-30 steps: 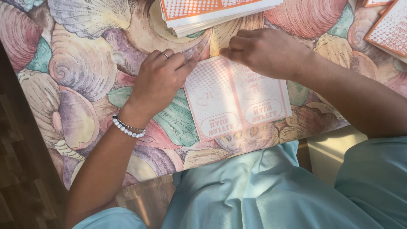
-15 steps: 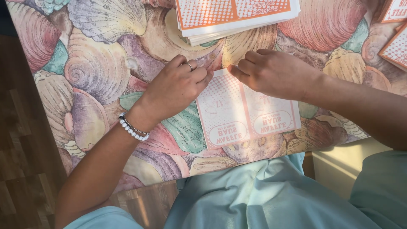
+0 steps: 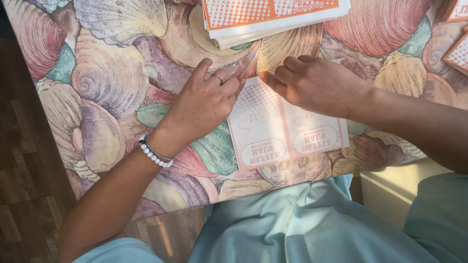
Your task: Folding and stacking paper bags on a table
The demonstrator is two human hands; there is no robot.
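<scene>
Hands are meeting at the far edge of the sheet (image 3: 287, 131), a pale printed paper with orange dots lying flat on the shell-patterned cloth (image 3: 107, 92), near the table's close edge and just above the person's lap. Left hand (image 3: 204, 104) is coming in from the sheet's left side, its fingers curled and pressing at the sheet's far left corner; whether they are pinching the paper or only bearing down on it cannot be told, since the knuckles are covering the tips. Right hand (image 3: 317, 85) is lying over the sheet's far right part, fingers bent and pointing left toward the other hand, resting on the paper rather than visibly clamping it. Fingertips of the two hands are sitting close together along that far edge. The sheet's long axis is running left to right, a centre line dividing it into two panels. Both hands are equally near it, each touching. Beyond the sheet's far edge, a stack (image 3: 273, 19) of similar orange sheets is waiting, apart from it. More orange sheets (image 3: 458, 48) are showing far right of the sheet. A bead bracelet (image 3: 153, 153) is circling the left wrist.
</scene>
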